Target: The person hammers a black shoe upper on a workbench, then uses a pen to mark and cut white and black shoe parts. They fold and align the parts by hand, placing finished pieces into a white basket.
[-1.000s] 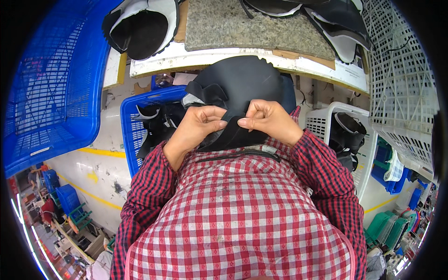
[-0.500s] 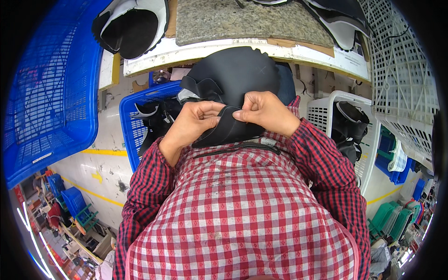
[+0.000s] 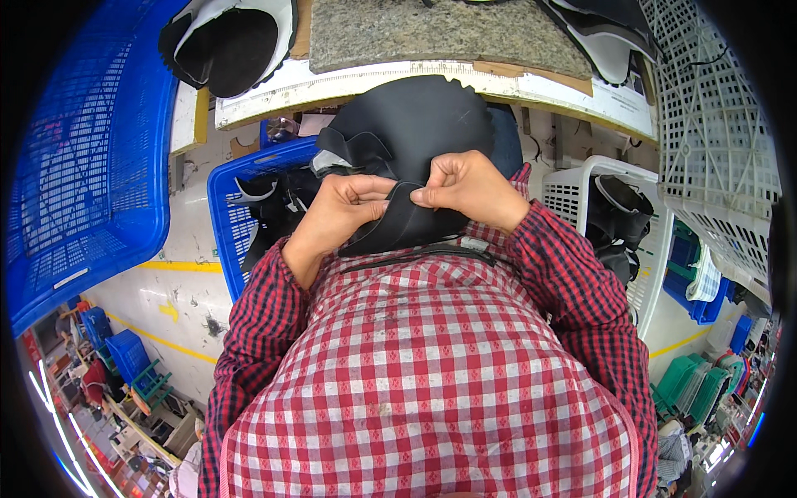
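Note:
A black shoe upper with stitched edges and a notched rim lies across my lap against the checked apron. My left hand pinches the upper's stitched edge from the left, thumb and fingers pressed together. Close beside it, my right hand grips the same edge between thumb and bent forefinger. Between the two hands the black material is folded and held up. A flap with a pale lining shows at the upper's left side. What lies under the fingertips is hidden.
Ahead is a workbench with a stone slab and black-and-white shoe uppers. A blue basket and a white basket, both holding shoe parts, flank my lap. Large blue and white crates rise at either side.
Both hands keep their pinch on the shoe upper and stay close together. The whole view has shifted slightly, with bench and upper a little higher and further left in it.

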### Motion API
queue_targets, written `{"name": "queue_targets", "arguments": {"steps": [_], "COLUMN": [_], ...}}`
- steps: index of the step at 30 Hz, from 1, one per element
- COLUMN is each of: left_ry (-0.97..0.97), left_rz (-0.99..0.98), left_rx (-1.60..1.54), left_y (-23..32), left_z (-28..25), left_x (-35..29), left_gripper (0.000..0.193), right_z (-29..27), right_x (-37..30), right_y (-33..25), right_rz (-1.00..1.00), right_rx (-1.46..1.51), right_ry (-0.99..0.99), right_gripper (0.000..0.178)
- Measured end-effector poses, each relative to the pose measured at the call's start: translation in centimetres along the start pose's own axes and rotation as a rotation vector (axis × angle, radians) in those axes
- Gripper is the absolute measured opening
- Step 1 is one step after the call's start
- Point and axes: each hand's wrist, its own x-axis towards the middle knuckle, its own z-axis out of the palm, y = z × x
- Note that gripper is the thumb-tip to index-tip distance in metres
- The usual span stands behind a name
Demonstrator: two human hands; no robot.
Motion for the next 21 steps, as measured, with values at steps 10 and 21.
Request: {"name": "queue_targets", "arguments": {"steps": [10,21], "left_ry": [-0.044,-0.048], "left_rz": [-0.103,-0.090], "left_rx": [-0.183,-0.229], "left_y": [-1.7,-2.3], "left_z": [-1.0,-0.9], "left_x": [0.5,0.6], "left_gripper": [0.027,0.028], "right_z": [0.2,0.0], "right_x": [-0.2,-0.6], "right_y": [0.3,0.1], "right_rz": [0.006,0.024], "right_rx": [0.015,0.038], "right_ry": [0.014,0.011], "right_gripper": [0.024,0.022]}}
